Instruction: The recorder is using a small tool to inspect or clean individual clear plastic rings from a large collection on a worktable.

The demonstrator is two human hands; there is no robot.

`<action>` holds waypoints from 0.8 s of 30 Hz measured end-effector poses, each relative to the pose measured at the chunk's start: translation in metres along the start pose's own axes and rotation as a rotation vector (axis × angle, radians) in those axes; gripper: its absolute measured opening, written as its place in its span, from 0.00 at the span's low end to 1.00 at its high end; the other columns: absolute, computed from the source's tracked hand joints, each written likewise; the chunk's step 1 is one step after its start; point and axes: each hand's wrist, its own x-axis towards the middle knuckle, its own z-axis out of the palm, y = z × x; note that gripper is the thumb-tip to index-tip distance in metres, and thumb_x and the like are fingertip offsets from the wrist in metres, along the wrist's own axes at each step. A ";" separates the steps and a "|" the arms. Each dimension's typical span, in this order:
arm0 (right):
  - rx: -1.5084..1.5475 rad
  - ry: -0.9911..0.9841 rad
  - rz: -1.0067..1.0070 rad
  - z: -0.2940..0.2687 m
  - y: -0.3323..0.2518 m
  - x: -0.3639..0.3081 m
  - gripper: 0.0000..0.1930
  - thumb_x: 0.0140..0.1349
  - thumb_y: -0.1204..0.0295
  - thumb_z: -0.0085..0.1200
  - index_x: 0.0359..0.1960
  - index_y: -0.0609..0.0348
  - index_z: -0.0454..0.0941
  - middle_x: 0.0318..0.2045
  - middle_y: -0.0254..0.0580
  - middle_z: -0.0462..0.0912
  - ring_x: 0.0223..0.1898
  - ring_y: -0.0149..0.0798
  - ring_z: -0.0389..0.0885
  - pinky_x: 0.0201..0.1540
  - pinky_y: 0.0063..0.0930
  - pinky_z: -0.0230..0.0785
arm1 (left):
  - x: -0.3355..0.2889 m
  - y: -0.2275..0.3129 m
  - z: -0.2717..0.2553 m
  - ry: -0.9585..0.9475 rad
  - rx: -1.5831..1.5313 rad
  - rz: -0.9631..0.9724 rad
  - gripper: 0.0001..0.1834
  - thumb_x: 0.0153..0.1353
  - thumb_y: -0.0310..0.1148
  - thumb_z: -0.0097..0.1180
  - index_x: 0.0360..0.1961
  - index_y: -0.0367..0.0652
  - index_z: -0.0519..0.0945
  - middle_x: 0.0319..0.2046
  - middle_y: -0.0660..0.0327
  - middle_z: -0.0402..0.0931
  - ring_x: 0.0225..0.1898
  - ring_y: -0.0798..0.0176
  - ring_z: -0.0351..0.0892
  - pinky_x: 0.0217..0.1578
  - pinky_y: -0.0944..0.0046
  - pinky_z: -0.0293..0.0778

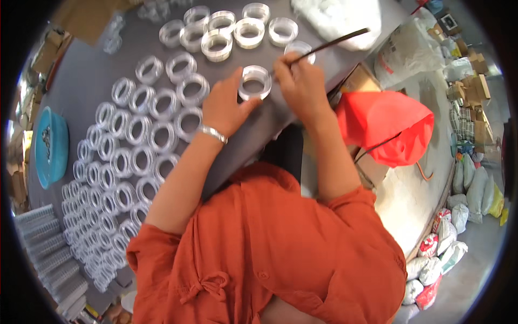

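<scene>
A clear plastic ring-shaped piece [257, 71] stands near the table's edge, held at its left side between the thumb and fingers of my left hand [222, 105]. In my right hand [302, 89] is a thin dark stick [341, 39], its long end pointing up and to the right. My right fingers are closed around it close to the ring; the stick's lower tip is too small to make out. Just beyond both hands sits a loose cluster of similar clear rings [217, 55]. More of these rings [163, 101] spread in rows to the left of my left hand.
A blue basin [61, 148] with small metallic bits is at the far left. Stacked clear pieces [40, 237] stand lower left. A white plastic bag [350, 19] lies at the table's far edge. A red bag [372, 116] hangs beside my right forearm. Sacks [477, 189] line the right.
</scene>
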 end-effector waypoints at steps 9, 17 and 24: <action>0.074 -0.101 -0.065 0.016 -0.024 -0.017 0.08 0.60 0.71 0.52 0.33 0.64 0.75 0.25 0.53 0.79 0.29 0.50 0.81 0.35 0.37 0.72 | 0.000 -0.003 -0.005 -0.024 0.026 0.013 0.39 0.49 0.43 0.66 0.61 0.40 0.67 0.41 0.47 0.78 0.44 0.42 0.75 0.44 0.47 0.72; 0.076 0.156 -0.137 0.015 -0.006 -0.009 0.06 0.59 0.72 0.52 0.35 0.61 0.74 0.29 0.53 0.77 0.32 0.58 0.76 0.37 0.44 0.70 | 0.007 0.005 0.001 -0.028 -0.028 0.025 0.36 0.50 0.44 0.66 0.57 0.36 0.71 0.43 0.44 0.79 0.45 0.41 0.78 0.45 0.51 0.73; 0.507 0.189 0.126 -0.011 -0.009 -0.045 0.08 0.64 0.71 0.51 0.34 0.64 0.76 0.26 0.39 0.80 0.28 0.32 0.80 0.33 0.27 0.73 | 0.014 -0.007 -0.032 0.020 -0.020 0.144 0.33 0.46 0.42 0.65 0.51 0.36 0.72 0.46 0.44 0.76 0.48 0.42 0.75 0.49 0.51 0.72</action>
